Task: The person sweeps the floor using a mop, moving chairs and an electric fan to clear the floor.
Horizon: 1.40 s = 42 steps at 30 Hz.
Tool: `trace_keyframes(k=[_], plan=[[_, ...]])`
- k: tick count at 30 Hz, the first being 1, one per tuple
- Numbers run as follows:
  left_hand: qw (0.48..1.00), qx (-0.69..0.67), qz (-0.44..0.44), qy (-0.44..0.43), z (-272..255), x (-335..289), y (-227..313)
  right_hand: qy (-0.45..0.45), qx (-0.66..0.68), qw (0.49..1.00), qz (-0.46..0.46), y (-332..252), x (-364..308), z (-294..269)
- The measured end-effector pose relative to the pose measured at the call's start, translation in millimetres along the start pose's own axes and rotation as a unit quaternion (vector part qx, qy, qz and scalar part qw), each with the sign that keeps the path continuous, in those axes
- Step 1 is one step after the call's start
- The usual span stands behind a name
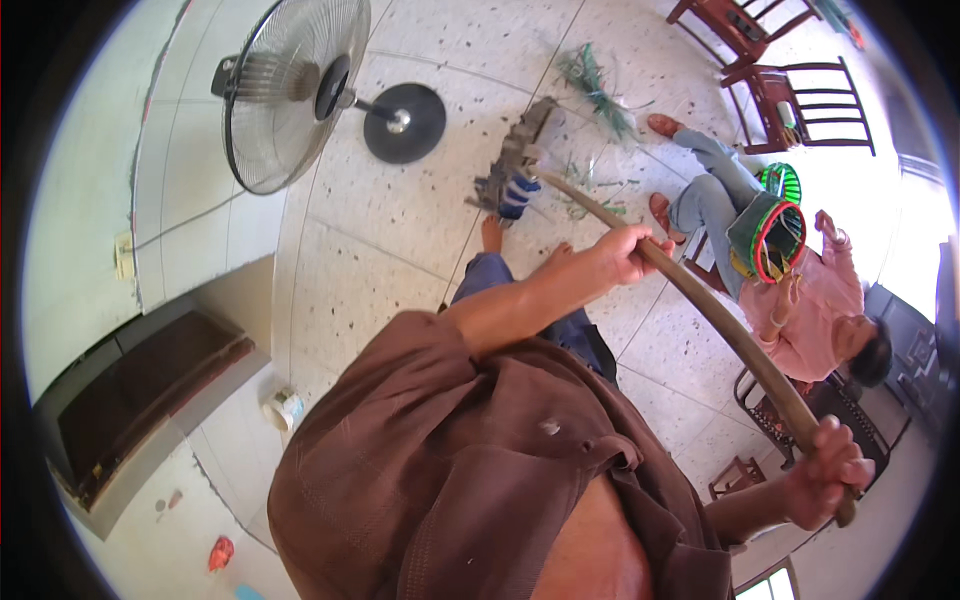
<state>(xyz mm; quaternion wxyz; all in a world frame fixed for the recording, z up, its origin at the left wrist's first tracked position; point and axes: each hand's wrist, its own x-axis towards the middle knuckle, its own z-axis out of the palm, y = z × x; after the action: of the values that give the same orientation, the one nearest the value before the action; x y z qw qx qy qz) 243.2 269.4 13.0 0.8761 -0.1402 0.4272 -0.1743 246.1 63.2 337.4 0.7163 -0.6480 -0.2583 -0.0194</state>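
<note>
Both my hands are on a mop with a long wooden handle, which slants from upper left to lower right across my front. My left hand is closed round the handle partway along. Near the handle's top end, at the lower right, my right hand is wrapped round it. The mop's grey and blue cloth head lies on the speckled tile floor, just ahead of my bare feet.
A standing fan with a round black base is at the far left. Green strips litter the floor ahead. At right, a seated person in pink holds a green basket with a red rim. Wooden chairs stand beyond.
</note>
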Motion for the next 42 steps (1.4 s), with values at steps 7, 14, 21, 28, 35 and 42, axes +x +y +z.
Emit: trace_keyframes(k=[7,14,21,28,35,42], plan=[[0.994,0.034,0.076,-0.07,32.6,-81.2,-10.7,-0.005,0.154,0.988,-0.027,-14.5,27.0,-64.7],[0.964,0.038,0.265,-0.011,-25.0,-68.9,50.5,0.044,0.05,0.993,0.1,94.6,-53.4,-87.6],[0.948,0.022,0.318,0.026,-181.0,-0.6,181.1,-0.178,0.146,0.934,0.273,133.6,-57.2,84.2],[0.958,-0.097,0.258,0.085,-112.9,1.4,116.9,-0.156,0.173,0.952,0.197,84.0,-15.6,56.4],[0.954,-0.146,0.258,-0.04,-104.8,-12.5,170.1,-0.041,0.203,0.976,0.064,-3.5,34.5,-10.0],[0.969,-0.045,0.235,0.058,34.3,5.1,156.6,0.148,0.231,0.96,-0.052,14.0,79.9,-87.0]])
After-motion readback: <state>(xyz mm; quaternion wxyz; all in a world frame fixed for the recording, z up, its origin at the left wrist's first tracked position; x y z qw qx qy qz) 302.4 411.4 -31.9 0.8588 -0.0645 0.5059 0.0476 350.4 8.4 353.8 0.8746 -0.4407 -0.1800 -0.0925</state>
